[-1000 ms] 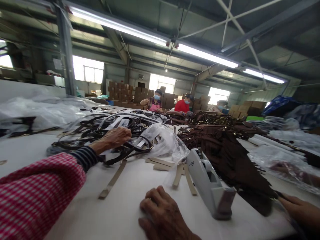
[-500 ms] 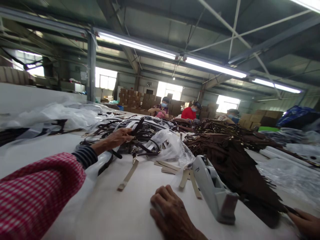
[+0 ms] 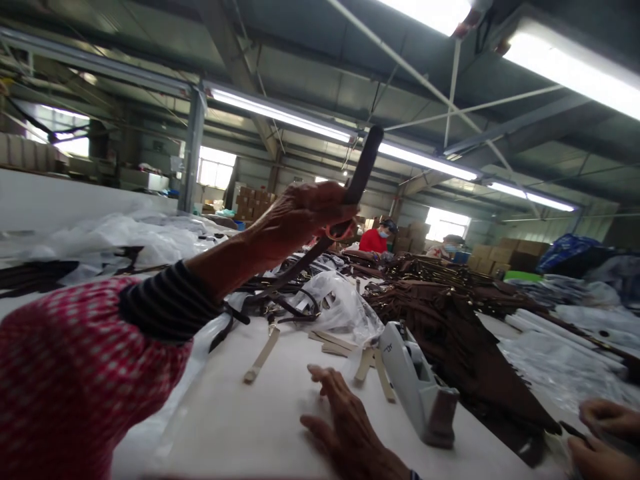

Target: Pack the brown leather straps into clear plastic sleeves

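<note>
My left hand (image 3: pixel 305 217) is raised in front of me, its fingers closed on a dark brown strap (image 3: pixel 364 167). One end of the strap points up, and the rest hangs down toward a tangle of dark straps (image 3: pixel 300 307). Low over the white table (image 3: pixel 225 427) is my right hand (image 3: pixel 345 423), with its thumb and fingers apart and nothing in it. Beige strips (image 3: pixel 383 377) lie just beyond it, beside a grey tape dispenser (image 3: pixel 417 390). Another beige strip (image 3: pixel 263 357) lies left of them.
Clear plastic bags (image 3: pixel 345 307) lie behind the strips. Brown pieces (image 3: pixel 465 353) are heaped at the right, where another person's hands (image 3: pixel 607 433) show at the edge. Two people (image 3: pixel 376 239) are farther back. Plastic wrap (image 3: pixel 115 233) covers the left.
My left hand has risen from the tangle, lifting the strap up and toward me. My right hand's fingers have spread. A second hand of the person at the right has come into view.
</note>
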Tool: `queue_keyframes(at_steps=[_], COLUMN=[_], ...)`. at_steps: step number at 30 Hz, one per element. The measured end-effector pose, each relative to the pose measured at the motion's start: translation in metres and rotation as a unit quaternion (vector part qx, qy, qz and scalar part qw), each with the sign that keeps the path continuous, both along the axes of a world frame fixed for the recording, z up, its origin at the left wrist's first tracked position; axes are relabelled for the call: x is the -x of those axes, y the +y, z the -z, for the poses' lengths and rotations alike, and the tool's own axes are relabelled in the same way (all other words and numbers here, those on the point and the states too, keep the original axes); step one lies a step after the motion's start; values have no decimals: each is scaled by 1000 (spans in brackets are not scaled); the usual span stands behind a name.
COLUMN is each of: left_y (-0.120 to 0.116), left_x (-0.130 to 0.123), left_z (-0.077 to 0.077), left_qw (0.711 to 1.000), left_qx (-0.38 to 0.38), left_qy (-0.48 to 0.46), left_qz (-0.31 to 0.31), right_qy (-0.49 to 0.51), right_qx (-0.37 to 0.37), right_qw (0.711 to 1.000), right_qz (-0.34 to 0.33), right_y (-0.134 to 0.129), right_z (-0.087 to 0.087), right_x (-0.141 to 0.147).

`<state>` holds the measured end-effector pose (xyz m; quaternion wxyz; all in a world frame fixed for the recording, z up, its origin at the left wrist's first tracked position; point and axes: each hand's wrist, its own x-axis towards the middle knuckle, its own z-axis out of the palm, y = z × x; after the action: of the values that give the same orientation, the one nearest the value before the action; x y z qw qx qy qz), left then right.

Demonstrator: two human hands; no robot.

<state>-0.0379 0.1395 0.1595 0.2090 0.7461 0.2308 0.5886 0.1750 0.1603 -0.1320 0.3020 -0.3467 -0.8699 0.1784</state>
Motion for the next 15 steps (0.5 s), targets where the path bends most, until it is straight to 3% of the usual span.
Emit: queue_keyframes(at_steps=[2, 4, 8, 11, 15], left_y=[-20, -36, -56, -71, -90], left_x=[-18, -33, -43, -36, -32], left_z=[-8, -14, -33, -54, -72], left_qw=[997, 992, 986, 979, 975], left_qx=[16, 40, 70, 43, 17], left_qy=[1, -1, -71, -157, -187], left_qz=[71, 122, 136, 121, 118], right_qy=[82, 171, 265, 283, 334], right_qx=[49, 90, 133, 145, 123], right_qw=[995, 981, 948, 938, 933], right_qz=[13, 3, -115, -139, -50], right_y=[2, 0, -15, -23, -21], right_z=[-17, -47, -105, -124, -138], right_x=[12, 32, 73, 85, 90])
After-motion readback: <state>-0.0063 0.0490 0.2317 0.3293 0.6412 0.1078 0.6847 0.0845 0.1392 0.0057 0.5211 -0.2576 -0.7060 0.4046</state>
